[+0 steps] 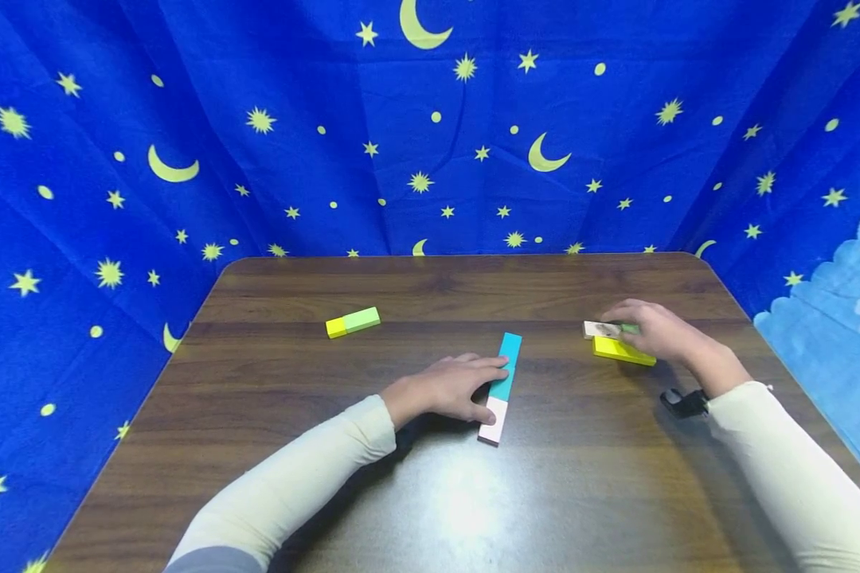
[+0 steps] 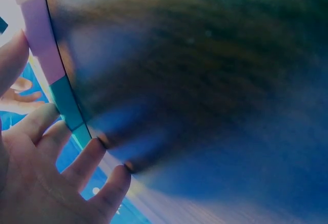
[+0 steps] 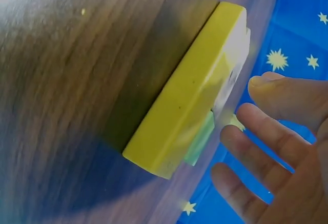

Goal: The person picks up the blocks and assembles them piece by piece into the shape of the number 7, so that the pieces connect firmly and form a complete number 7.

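In the head view my left hand (image 1: pixel 459 387) rests over a row of blocks near the table's middle. Its thumb lies on the pale pink block (image 1: pixel 493 422), and spread fingers touch the blue blocks (image 1: pixel 503 383). The left wrist view shows the pink block (image 2: pixel 41 34) joined end to end with the blue ones (image 2: pixel 66 103). My right hand (image 1: pixel 658 330) hovers by a long yellow block (image 1: pixel 625 352), a white block with dark marks (image 1: pixel 599 329) and a partly hidden green block (image 3: pixel 201 139). Its fingers (image 3: pixel 277 137) appear apart from them in the right wrist view.
A short yellow block (image 1: pixel 336 327) and a light green block (image 1: pixel 362 319) lie end to end at the table's back left. The brown wooden table (image 1: pixel 294 382) meets a blue star-patterned curtain (image 1: pixel 373 175) behind. A black strap (image 1: pixel 682 403) hangs at the right wrist.
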Demonstrator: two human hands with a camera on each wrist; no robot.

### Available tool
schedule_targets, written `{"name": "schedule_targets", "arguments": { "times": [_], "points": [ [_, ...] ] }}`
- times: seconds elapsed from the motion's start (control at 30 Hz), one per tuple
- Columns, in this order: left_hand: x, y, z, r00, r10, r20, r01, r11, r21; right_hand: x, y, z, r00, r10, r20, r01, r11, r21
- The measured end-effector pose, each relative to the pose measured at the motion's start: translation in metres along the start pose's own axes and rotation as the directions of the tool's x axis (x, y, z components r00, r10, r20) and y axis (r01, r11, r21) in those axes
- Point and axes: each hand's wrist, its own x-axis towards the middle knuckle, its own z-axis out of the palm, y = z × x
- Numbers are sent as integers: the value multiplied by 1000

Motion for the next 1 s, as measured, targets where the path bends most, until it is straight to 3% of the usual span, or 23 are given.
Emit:
{"name": "schedule_targets", "arguments": {
  "times": [0.27, 0.53, 1.0],
  "points": [
    [0, 2, -3, 1000, -5, 0, 5, 1000, 1, -7, -6, 6, 997, -61, -37, 60, 998, -22],
    [-1, 2, -2, 1000, 3, -4, -3, 1000, 1, -12, -9, 11, 999, -50, -18, 49, 998, -40],
    [-2, 2, -2, 1000, -7, 5, 7, 1000, -4, -17, -12, 19, 992, -91, -84, 88, 996, -34]
  ]
}}
